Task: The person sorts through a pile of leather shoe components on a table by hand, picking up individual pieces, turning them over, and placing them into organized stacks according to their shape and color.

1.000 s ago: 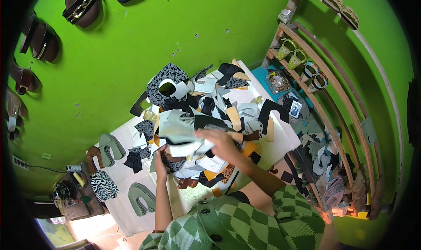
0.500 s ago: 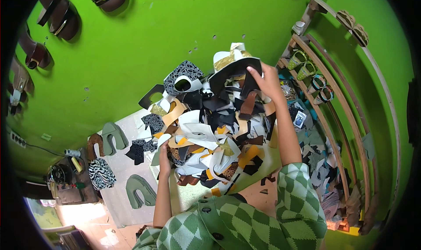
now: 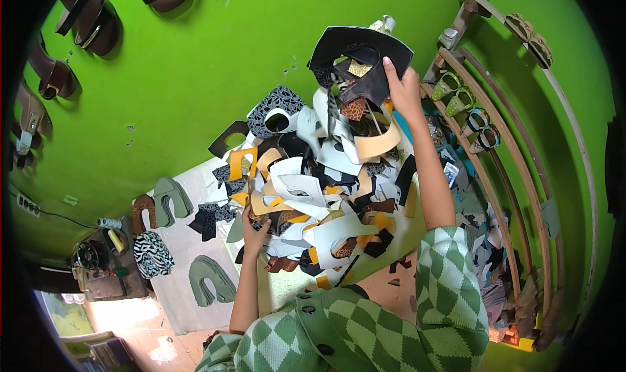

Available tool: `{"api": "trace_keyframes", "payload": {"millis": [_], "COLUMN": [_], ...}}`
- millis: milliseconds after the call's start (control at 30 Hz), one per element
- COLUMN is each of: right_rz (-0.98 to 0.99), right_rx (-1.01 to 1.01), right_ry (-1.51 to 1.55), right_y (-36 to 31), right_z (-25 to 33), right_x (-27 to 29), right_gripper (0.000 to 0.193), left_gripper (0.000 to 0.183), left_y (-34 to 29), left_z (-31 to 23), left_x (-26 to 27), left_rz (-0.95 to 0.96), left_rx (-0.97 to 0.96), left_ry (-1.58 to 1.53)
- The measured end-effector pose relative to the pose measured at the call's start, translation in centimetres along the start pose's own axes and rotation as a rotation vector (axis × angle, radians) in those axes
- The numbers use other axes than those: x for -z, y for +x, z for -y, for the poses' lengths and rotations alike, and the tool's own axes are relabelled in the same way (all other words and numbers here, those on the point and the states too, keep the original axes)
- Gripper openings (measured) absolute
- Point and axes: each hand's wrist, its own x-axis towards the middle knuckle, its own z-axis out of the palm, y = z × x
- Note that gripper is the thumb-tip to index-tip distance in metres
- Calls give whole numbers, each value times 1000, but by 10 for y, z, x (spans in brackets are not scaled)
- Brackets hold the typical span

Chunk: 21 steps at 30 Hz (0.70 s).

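Observation:
A large heap of leather-like offcuts (image 3: 297,179) in black, white, tan, orange and leopard print lies before me. Above its far right side, my right hand (image 3: 403,90) grips a black scrap with a cut-out (image 3: 355,39). Gold-glitter and leopard-print pieces (image 3: 354,109) show through and beneath that opening, and white and tan strips hang below. Low at the heap's left edge, my left hand (image 3: 253,232) has its fingers bent at a tan scrap (image 3: 270,207), seemingly pinching its lower edge. An orange scrap (image 3: 241,165) stands just above. Overlapping pieces partly hide the left fingertips.
On the pale table (image 3: 173,261) at left lie stacked green U-shaped pieces (image 3: 212,281), a brown one (image 3: 143,213) and a zebra-print bundle (image 3: 152,253). A wooden rack (image 3: 486,101) holding sandals runs along the right. Shoes (image 3: 55,78) hang on the green wall.
My right hand has raised the black scrap up and away, pulling other pieces with it. My left hand has shifted slightly right and down, from a white piece to the tan scrap.

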Motion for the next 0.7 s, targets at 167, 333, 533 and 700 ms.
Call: {"api": "trace_keyframes", "payload": {"millis": [167, 333, 533, 700], "right_rz": [108, 103, 498, 643], "right_rx": [-68, -46, 49, -15], "right_ry": [-155, -87, -374, -489], "right_y": [13, 10, -27, -74], "right_z": [3, 16, -27, -49], "right_x": [-4, -13, -38, -34], "right_gripper": [47, 55, 41, 24], "left_gripper": [70, 67, 57, 49], "left_y": [2, 4, 7, 12], "left_z": [-16, -11, 8, 1], "left_x": [-19, -26, -8, 12], "left_rz": [13, 19, 8, -208], "left_rx": [-7, 68, 82, 26], "left_ry": [87, 46, 3, 138]}}
